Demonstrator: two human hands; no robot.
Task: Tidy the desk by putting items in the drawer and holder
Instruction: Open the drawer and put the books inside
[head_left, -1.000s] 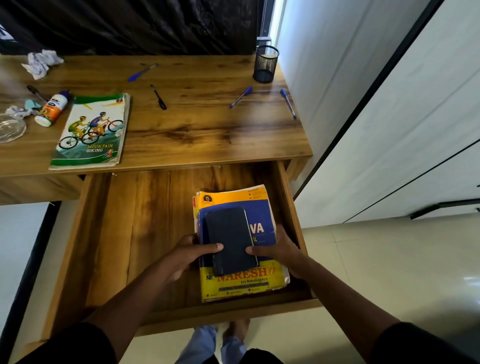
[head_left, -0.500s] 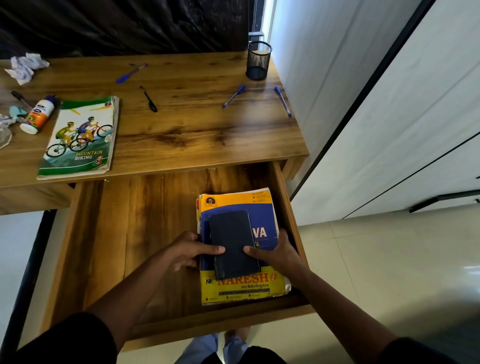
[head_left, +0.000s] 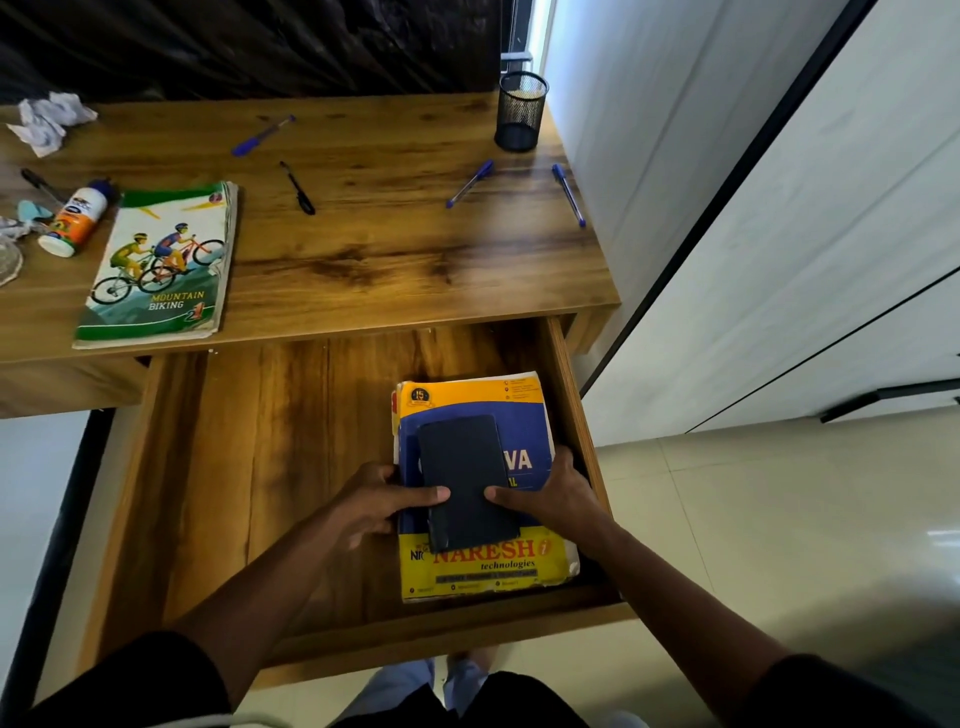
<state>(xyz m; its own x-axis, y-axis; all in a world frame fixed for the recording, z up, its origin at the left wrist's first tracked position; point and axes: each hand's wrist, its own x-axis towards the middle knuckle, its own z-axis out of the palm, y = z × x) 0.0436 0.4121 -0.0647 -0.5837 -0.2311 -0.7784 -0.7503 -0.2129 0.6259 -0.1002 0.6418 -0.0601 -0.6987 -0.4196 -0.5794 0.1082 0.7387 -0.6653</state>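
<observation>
The wooden drawer (head_left: 291, 467) is pulled out below the desk. At its right side lies a yellow and blue book (head_left: 483, 571) with a small dark notebook (head_left: 462, 467) on top. My left hand (head_left: 374, 506) grips the stack's left edge, thumb on the dark notebook. My right hand (head_left: 556, 496) grips the right edge, thumb also on the notebook. On the desk lie a Mountain Biking book (head_left: 161, 265), a black pen (head_left: 298, 188), three blue pens (head_left: 262, 136) (head_left: 470, 183) (head_left: 569, 195), and a black mesh holder (head_left: 521, 110) at the back right.
A glue bottle (head_left: 75, 218), crumpled paper (head_left: 49, 120), a glass dish (head_left: 8, 260) and small bits sit on the desk's left end. White cabinet panels (head_left: 779, 208) rise close on the right. The drawer's left half is bare wood.
Both hands and the stack have stayed in the drawer's right side, only settling slightly. The view has shifted a little.
</observation>
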